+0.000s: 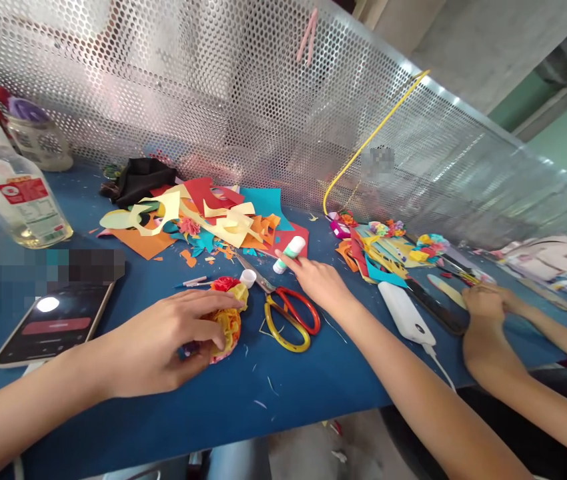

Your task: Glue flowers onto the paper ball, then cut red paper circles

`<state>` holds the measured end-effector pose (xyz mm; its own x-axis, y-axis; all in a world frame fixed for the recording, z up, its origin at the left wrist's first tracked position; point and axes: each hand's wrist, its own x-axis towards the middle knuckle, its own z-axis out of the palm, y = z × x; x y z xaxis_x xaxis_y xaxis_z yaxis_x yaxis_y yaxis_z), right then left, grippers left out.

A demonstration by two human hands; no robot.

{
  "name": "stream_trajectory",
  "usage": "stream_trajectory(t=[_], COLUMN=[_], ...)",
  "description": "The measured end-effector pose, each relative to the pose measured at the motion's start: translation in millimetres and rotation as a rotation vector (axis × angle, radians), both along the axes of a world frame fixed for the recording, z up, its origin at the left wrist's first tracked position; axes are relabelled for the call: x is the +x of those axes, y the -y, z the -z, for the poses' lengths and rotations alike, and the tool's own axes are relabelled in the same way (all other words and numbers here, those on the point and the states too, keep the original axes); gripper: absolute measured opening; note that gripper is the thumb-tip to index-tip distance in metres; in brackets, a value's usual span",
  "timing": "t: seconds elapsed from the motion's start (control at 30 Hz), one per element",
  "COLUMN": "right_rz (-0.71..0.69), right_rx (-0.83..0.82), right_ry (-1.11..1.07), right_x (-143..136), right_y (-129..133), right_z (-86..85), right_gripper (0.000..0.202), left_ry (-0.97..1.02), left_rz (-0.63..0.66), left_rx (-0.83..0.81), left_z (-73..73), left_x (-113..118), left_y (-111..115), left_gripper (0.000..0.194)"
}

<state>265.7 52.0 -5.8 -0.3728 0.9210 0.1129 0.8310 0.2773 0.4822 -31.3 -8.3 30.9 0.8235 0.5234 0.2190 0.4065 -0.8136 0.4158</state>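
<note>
My left hand point(173, 340) curves over a cluster of crumpled paper flowers point(231, 327) in yellow, orange and red, its fingers resting around them on the blue table. Part of the cluster is hidden under the hand. My right hand point(316, 280) reaches forward with its fingers on a white and green glue stick point(293, 248), which leans at a tilt. Between the hands lie scissors point(287, 327) with one red and one yellow handle loop, blades pointing away. A small white cap point(248, 277) sits beside the flowers.
Coloured paper scraps point(213, 217) are heaped at the back. A phone point(58, 320) and a clear bottle point(18, 187) stand at left. A white power bank point(406, 313) with a cable lies right, near another person's hands point(486, 300). A perforated metal screen point(263, 100) bounds the table.
</note>
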Motion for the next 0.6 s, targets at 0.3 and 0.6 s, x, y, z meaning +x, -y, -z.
stream_trajectory(t=[0.3, 0.6], right_rz=[-0.033, -0.177], right_rx=[0.169, 0.097], right_ry=[-0.247, -1.619], right_x=[-4, -70], right_y=[1, 104], right_z=[2.7, -11.5], right_gripper=[0.039, 0.032], left_ry=[0.024, 0.256], left_rz=[-0.16, -0.283], left_rx=[0.008, -0.105], left_z=[4.8, 26.6], left_x=[6, 15], left_y=[3, 4], left_gripper=[0.019, 0.019])
